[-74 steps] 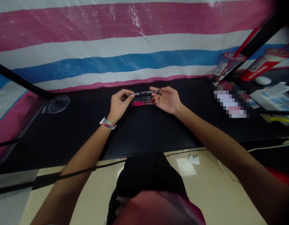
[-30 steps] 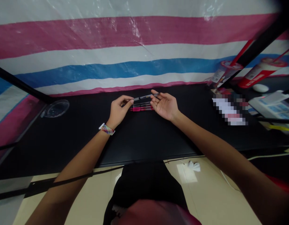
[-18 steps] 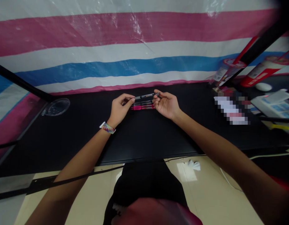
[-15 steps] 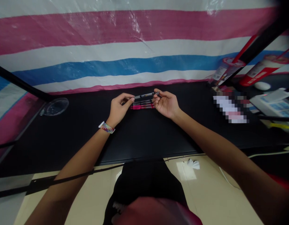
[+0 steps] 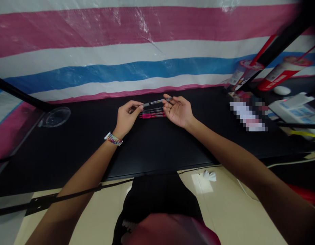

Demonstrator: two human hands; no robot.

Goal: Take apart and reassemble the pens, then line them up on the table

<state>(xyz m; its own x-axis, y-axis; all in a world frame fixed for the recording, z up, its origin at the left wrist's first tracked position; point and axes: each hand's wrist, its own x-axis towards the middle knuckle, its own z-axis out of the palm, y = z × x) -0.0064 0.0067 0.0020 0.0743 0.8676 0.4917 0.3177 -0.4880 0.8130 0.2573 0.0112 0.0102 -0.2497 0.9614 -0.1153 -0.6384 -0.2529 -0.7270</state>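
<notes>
My left hand (image 5: 128, 117) pinches the left end of a dark, clear-barrelled pen (image 5: 154, 102) between thumb and fingers, holding it above the black table. The pen slants slightly upward to the right. At its right end is my right hand (image 5: 179, 110), palm turned up and fingers spread apart. The pen's tip lies by the thumb and index finger; whether they touch it is hard to see. Just beneath the raised pen, several pens in a row (image 5: 152, 115) lie on the table, dark ones behind and pink-red ones in front. Both hands partly cover their ends.
A clear plastic lid (image 5: 56, 117) lies at the left of the black table (image 5: 147, 149). To the right stand two drink cups with red straws (image 5: 245, 71), a white rounded object (image 5: 282, 90), blurred papers (image 5: 248, 115) and a white box (image 5: 295, 107). Striped sheeting (image 5: 121, 71) hangs behind.
The fingers of my right hand have spread from a pinch at the pen's right end. My left hand keeps its hold. The whole view has shifted slightly.
</notes>
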